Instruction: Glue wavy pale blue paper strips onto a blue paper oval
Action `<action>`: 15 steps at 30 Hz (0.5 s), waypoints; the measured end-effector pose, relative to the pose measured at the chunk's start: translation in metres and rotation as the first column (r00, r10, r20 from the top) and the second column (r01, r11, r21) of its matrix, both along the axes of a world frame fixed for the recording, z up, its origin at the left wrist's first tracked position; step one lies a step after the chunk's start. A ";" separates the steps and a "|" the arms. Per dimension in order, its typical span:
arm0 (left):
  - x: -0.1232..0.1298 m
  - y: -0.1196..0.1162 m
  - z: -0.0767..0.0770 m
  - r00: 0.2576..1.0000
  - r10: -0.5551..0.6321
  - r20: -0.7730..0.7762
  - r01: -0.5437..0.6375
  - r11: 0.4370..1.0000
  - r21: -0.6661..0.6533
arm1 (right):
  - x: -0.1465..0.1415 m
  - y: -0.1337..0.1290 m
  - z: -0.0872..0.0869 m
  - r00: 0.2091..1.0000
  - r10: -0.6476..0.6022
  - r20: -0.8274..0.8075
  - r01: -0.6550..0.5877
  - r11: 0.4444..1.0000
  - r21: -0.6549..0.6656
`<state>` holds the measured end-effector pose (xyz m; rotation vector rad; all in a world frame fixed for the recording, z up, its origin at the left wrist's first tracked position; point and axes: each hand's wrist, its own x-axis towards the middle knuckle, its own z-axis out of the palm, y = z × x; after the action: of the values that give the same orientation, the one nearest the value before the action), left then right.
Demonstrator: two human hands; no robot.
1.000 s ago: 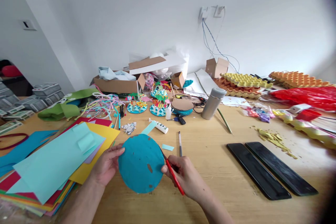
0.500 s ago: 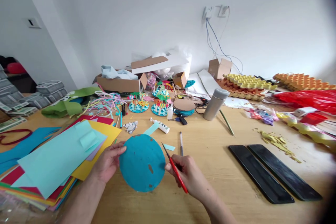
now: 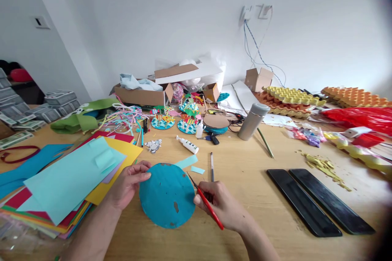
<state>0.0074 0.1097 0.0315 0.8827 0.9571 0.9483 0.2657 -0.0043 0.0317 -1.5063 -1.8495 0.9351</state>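
Observation:
A blue round disc, with worn brown patches in its surface, is tilted up above the table between my hands. My left hand pinches its upper left edge, thumb on the front. In my right hand are red-handled scissors, seen edge-on, their dark tip pointing up left beside the disc's right rim. The right fingertips are at that rim too. Behind the disc lie a light-blue paper strip, a small light-blue paper piece and a pen.
Coloured paper sheets are stacked at left. A glue bottle, a steel flask, brown round discs and decorated blue discs stand farther back. Two black trays lie at right, near yellow scraps.
The disc has come slightly lower and nearer, uncovering more of the paper strip behind it. Both hands keep their holds. The view has shifted a little.

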 end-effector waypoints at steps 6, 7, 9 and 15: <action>-0.002 0.002 -0.006 0.994 -0.103 -0.021 0.104 0.994 0.020 | 0.000 0.000 -0.002 1.000 0.018 0.024 -0.018 1.000 0.007; -0.002 0.002 -0.007 0.993 -0.113 -0.021 0.113 0.993 0.023 | 0.000 0.000 -0.002 0.999 0.020 0.026 -0.020 1.000 0.006; -0.002 0.002 -0.008 0.992 -0.125 -0.020 0.125 0.992 0.030 | -0.001 0.000 -0.001 0.999 0.025 0.025 -0.025 1.000 -0.001; -0.003 0.001 -0.008 0.993 -0.116 -0.008 0.116 0.992 0.040 | -0.002 -0.001 -0.002 1.000 0.021 0.020 -0.021 1.000 -0.016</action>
<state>0.0040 0.1109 0.0231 0.9650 0.8843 0.8685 0.2642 -0.0057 0.0300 -1.5130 -1.8796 0.9498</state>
